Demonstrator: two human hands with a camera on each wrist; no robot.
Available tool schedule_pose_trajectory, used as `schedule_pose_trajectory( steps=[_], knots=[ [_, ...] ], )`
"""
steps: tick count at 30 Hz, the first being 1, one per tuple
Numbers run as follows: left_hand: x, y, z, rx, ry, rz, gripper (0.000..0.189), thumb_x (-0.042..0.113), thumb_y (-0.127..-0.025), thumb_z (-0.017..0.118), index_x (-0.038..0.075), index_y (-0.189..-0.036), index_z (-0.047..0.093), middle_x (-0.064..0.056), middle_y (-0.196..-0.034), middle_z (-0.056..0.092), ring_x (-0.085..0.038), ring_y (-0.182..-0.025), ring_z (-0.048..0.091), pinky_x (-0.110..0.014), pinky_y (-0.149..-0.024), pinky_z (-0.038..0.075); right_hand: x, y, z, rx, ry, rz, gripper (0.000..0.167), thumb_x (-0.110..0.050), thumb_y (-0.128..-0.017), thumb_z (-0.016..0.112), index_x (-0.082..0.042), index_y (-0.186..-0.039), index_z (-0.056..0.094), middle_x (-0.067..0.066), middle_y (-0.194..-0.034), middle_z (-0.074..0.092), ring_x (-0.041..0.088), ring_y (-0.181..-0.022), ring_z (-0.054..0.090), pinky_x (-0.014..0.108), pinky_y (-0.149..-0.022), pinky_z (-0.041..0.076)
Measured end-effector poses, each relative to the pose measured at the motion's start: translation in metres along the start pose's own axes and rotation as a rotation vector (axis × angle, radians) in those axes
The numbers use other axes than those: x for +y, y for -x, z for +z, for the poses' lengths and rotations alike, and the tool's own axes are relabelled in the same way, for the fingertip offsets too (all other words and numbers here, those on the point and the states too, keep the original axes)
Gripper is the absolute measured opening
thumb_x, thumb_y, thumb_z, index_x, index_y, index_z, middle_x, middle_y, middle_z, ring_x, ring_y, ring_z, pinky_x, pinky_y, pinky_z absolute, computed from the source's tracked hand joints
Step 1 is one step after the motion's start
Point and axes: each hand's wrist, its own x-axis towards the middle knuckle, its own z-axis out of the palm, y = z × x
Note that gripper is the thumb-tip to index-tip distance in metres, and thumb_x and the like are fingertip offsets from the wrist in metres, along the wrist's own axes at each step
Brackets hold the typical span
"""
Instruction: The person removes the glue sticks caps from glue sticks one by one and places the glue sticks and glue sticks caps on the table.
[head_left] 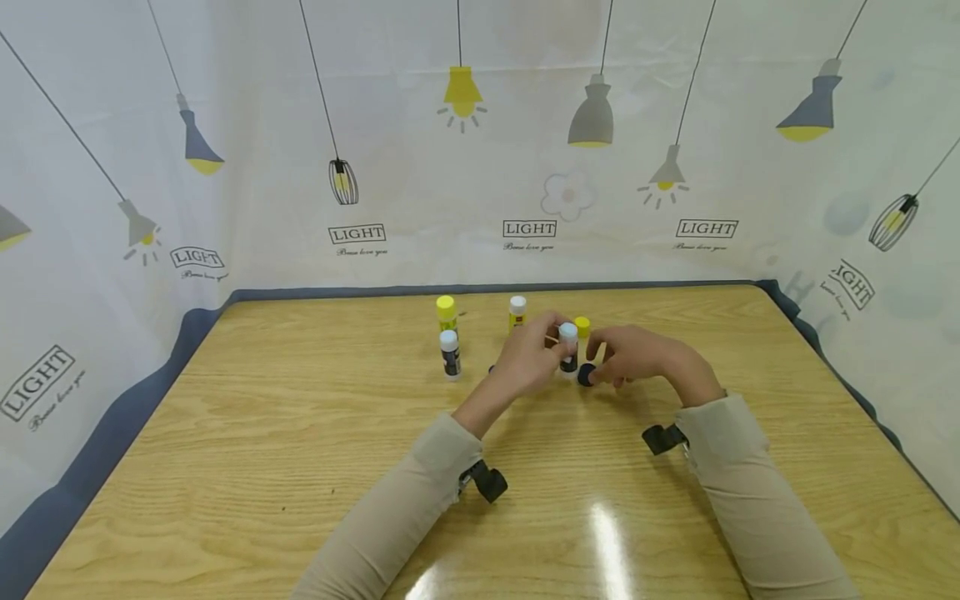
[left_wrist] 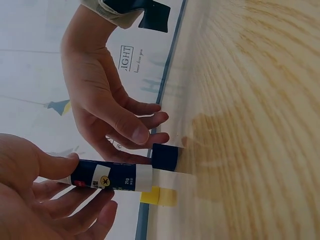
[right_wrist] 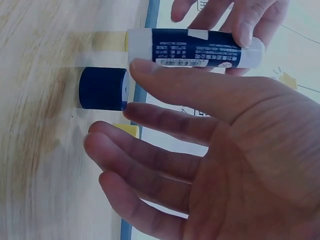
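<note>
My left hand grips a glue stick with a navy label and whitish ends. In the left wrist view the stick's lower white end hangs just above the table, with my thumb and fingers around its upper part. Beside it a navy cap stands on the tabletop. My right hand is at that cap with its fingers spread and loosely bent. In the right wrist view its index fingertip meets the cap's edge, while the thumb lies close to the glue stick; whether they touch cannot be told.
A yellow-capped glue stick and a navy-labelled one stand to the left. A yellow-labelled stick with a white top stands behind my left hand. A yellow cap sits behind the held stick. A small dark-blue thing is mostly hidden.
</note>
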Motion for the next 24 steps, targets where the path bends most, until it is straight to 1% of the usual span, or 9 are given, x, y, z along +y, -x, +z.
schedule_pose_trajectory(
  steps=[5,9,13,16,19,24],
  knots=[
    [0.001,0.003,0.000,0.011,0.004,0.002,0.029,0.020,-0.104,0.064,0.015,-0.132,0.062,-0.008,-0.124,0.070,-0.024,-0.114,0.069,-0.033,-0.083,0.058,0.001,-0.003,0.004,0.006,0.003,0.004,0.043,-0.028,-0.103,0.064,0.001,-0.134,0.057,0.015,-0.112,0.069,0.021,-0.080,0.069,0.038,-0.075,0.057],
    [0.000,0.005,0.000,-0.005,0.015,0.019,0.030,0.023,-0.105,0.063,0.014,-0.133,0.061,-0.009,-0.124,0.070,-0.023,-0.112,0.069,-0.033,-0.081,0.058,0.002,-0.006,0.007,0.015,0.006,0.006,0.038,-0.031,-0.105,0.061,-0.001,-0.128,0.060,0.014,-0.107,0.070,0.022,-0.078,0.069,0.037,-0.074,0.056],
    [-0.001,0.006,-0.001,-0.037,0.030,0.040,0.030,0.025,-0.106,0.062,0.013,-0.133,0.060,-0.010,-0.124,0.070,-0.024,-0.113,0.069,-0.035,-0.086,0.059,0.000,-0.011,0.011,0.051,0.040,-0.001,0.029,-0.028,-0.106,0.059,-0.004,-0.120,0.062,0.010,-0.095,0.068,0.020,-0.072,0.065,0.034,-0.070,0.052],
    [-0.001,0.006,-0.002,-0.056,0.041,0.041,0.032,0.027,-0.106,0.061,0.014,-0.135,0.060,-0.009,-0.126,0.070,-0.023,-0.115,0.068,-0.036,-0.089,0.058,-0.002,-0.015,0.014,0.066,0.056,-0.012,0.022,-0.022,-0.106,0.056,-0.004,-0.117,0.061,0.007,-0.085,0.063,0.018,-0.068,0.058,0.032,-0.068,0.046],
    [0.001,0.005,-0.003,-0.067,0.054,0.026,0.034,0.029,-0.106,0.060,0.015,-0.137,0.059,-0.009,-0.127,0.069,-0.023,-0.116,0.067,-0.035,-0.088,0.058,-0.003,-0.016,0.016,0.057,0.033,-0.013,0.022,-0.018,-0.106,0.054,-0.001,-0.119,0.059,0.008,-0.081,0.061,0.018,-0.067,0.055,0.032,-0.068,0.045],
    [0.003,0.004,-0.006,-0.053,0.089,0.012,0.035,0.030,-0.107,0.059,0.013,-0.137,0.059,-0.009,-0.128,0.068,-0.023,-0.117,0.066,-0.036,-0.089,0.058,-0.004,-0.014,0.015,0.049,0.017,-0.009,0.032,-0.022,-0.107,0.056,-0.001,-0.131,0.057,0.013,-0.092,0.065,0.022,-0.072,0.061,0.033,-0.069,0.048]
  ],
)
